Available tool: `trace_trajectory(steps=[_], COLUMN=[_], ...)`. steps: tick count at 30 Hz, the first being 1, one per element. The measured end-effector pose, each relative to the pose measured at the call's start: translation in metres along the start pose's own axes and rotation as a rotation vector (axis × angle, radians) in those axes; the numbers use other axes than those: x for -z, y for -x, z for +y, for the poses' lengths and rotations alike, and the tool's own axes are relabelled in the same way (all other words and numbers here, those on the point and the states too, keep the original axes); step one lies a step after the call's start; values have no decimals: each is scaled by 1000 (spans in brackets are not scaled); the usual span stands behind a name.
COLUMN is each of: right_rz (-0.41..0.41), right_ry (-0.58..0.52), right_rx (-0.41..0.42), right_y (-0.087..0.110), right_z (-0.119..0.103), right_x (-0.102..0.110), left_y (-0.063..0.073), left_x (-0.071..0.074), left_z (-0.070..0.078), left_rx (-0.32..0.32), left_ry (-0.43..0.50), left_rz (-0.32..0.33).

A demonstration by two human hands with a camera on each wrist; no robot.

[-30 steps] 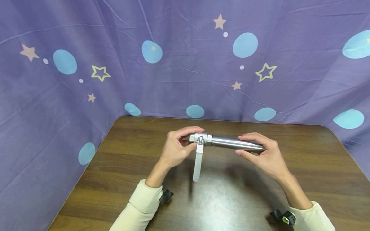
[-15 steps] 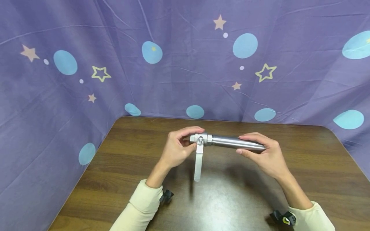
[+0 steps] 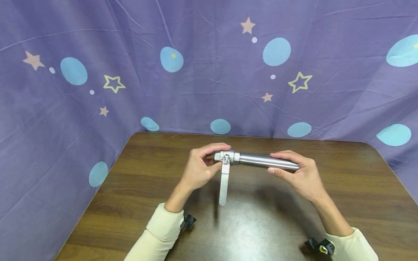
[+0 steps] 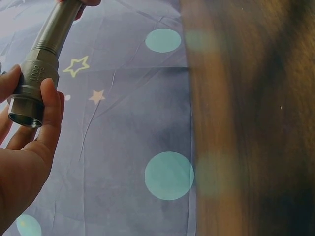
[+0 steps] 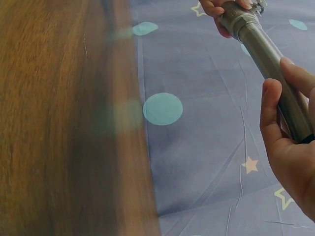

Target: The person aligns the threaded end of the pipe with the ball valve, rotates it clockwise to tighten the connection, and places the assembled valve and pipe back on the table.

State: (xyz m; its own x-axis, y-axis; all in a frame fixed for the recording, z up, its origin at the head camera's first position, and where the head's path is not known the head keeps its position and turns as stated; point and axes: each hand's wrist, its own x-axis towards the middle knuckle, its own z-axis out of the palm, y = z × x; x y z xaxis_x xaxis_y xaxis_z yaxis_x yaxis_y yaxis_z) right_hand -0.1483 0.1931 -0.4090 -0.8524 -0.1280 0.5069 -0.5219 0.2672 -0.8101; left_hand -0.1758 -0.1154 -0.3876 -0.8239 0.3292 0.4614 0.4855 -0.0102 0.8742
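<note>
A silver ball valve (image 3: pixel 233 156) with a flat lever handle (image 3: pixel 224 185) is joined end to end with a steel pipe (image 3: pixel 254 160). Both are held up over the table, nearly level, the lever pointing toward the person. My left hand (image 3: pixel 199 168) grips the valve body between thumb and fingers. In the left wrist view the valve's hexagonal open end (image 4: pixel 27 112) faces the camera, with threads showing where the pipe meets it. My right hand (image 3: pixel 302 177) holds the pipe near its far end, thumb below and fingers above; the palm hides that end.
Beneath the hands lies a brown wooden table (image 3: pixel 130 210) with rounded back corners. A purple curtain (image 3: pixel 202 94) with stars and blue dots hangs behind it and along the left side. Small black devices (image 3: pixel 187 222) sit at both wrists.
The right thumb and fingers have shifted very slightly along the pipe, and the lever's tip has swung a touch to the right. The left hand keeps its place.
</note>
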Motion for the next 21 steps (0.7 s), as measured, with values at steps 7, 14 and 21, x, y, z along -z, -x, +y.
trace_trajectory(steps=[7,14,21], right_rz=[-13,-26,-29], right_ry=[-68,-88,-69], right_rx=[-35,-66,-109], right_y=[0,1,1], right_z=[0,0,-4], right_x=[1,2,3], left_y=[0,0,0], left_x=[0,0,0], left_z=[0,0,0], left_rx=[-13,-25,-31], left_ry=[-3,2,-2], left_rz=[-3,-10,-12])
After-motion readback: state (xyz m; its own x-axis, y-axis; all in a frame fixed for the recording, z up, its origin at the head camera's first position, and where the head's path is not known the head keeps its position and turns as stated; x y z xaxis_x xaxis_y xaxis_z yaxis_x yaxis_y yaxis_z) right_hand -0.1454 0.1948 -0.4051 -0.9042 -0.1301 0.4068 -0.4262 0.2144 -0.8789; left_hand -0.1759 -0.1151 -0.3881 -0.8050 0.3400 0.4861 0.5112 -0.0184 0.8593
